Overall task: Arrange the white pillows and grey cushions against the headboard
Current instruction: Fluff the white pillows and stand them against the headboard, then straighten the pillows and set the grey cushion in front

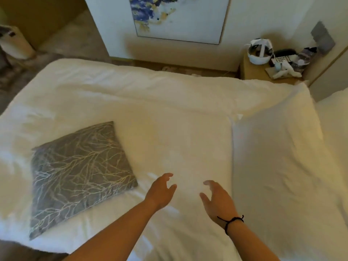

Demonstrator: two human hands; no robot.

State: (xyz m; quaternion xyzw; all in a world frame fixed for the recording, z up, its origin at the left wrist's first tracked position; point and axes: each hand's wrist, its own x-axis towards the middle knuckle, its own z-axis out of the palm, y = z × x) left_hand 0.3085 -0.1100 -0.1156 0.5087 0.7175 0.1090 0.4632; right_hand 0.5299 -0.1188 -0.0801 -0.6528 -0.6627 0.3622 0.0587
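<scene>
A grey cushion [79, 176] with a pale branch pattern lies flat on the white bed [94, 95], left of centre. One white pillow [188, 144] lies flat in the middle of the bed. A second white pillow [278, 157] lies to its right, its edge touching the first. My left hand [162, 191] hovers over the near part of the middle pillow with fingers spread, holding nothing. My right hand [216, 198], a black cord at its wrist, hovers beside it, also empty with fingers apart.
A bedside table [258, 72] at the far right holds a white headset, a phone and small items. A framed painting [178, 17] hangs on the wall beyond the bed. Carpet shows at the left, with a white appliance [15, 44] in the far left corner.
</scene>
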